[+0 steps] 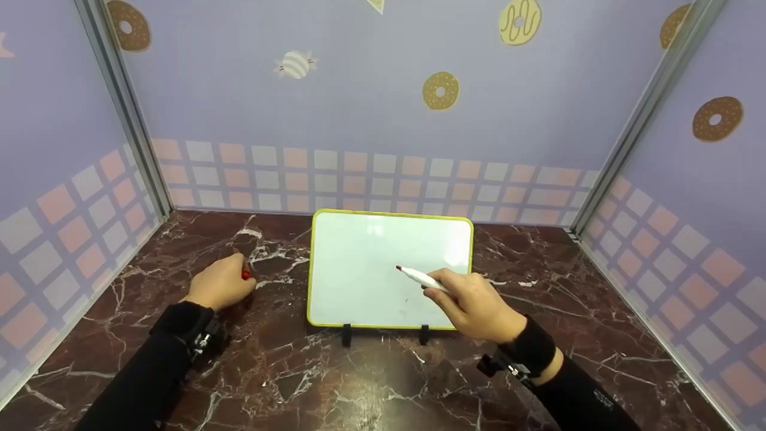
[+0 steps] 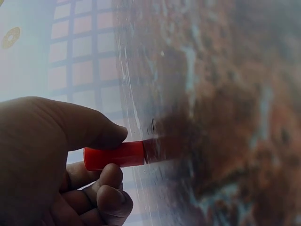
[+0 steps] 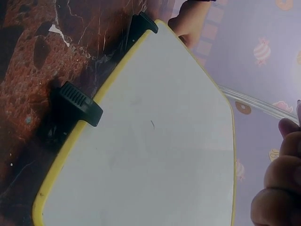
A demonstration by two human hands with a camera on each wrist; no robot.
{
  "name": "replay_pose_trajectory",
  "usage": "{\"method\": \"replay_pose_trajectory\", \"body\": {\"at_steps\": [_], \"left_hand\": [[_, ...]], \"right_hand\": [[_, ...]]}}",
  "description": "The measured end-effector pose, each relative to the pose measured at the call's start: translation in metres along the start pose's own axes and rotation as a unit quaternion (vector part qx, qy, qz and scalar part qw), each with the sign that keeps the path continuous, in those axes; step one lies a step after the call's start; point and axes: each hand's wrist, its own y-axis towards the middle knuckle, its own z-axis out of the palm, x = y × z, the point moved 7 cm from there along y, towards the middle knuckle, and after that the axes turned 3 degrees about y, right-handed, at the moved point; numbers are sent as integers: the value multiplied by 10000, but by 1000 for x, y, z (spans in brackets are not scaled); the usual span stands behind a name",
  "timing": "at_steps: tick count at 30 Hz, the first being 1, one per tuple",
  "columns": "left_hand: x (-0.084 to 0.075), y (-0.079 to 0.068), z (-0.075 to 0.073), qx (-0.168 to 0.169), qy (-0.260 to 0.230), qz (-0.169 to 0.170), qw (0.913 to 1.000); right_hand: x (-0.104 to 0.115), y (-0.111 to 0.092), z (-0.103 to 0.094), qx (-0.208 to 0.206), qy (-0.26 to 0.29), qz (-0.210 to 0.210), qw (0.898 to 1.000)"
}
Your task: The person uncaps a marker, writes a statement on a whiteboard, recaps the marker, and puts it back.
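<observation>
My left hand (image 1: 220, 282) is low over the table, left of the whiteboard. Between its thumb and fingers it pinches a red marker cap (image 2: 115, 156), one end right at the tabletop in the left wrist view. The right hand (image 1: 476, 304) grips a white marker (image 1: 422, 279) with its dark red tip bared, pointing up and left in front of the whiteboard (image 1: 359, 269). That board has a yellow frame and leans back on a stand. A small dark stroke (image 3: 152, 124) marks its white surface. At the right wrist view's edge, curled fingers (image 3: 282, 181) show.
Two black stand clips (image 3: 80, 104) hold the board's lower edge. Dark red marbled tabletop (image 1: 269, 371) spreads around it. Lilac walls (image 1: 371, 108) with doughnut and sweet prints enclose the back and both sides, joined by grey metal corner posts (image 1: 649, 114).
</observation>
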Motion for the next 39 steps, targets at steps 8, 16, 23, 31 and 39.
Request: {"method": "replay_pose_trajectory", "body": {"at_steps": [8,16,23,31,39], "left_hand": [[-2,-1,-3,-20,44,-9,10000],[-2,1,-2,80,51,-50,9999],[0,2,3,344,6,-59,9994],[-1,-2,-3,385,-205,-14,9990],[-23,-12,-37,-232,-728,11,9971]], "right_hand": [[-2,0,5,76,-81,129,9999],[-6,1,13,137,-261,337,9990],[-11,1,20,178,-386,558,9975],[-13,0,25,189,-400,761,9961],[-14,6,29,324,-444,949,9940]]}}
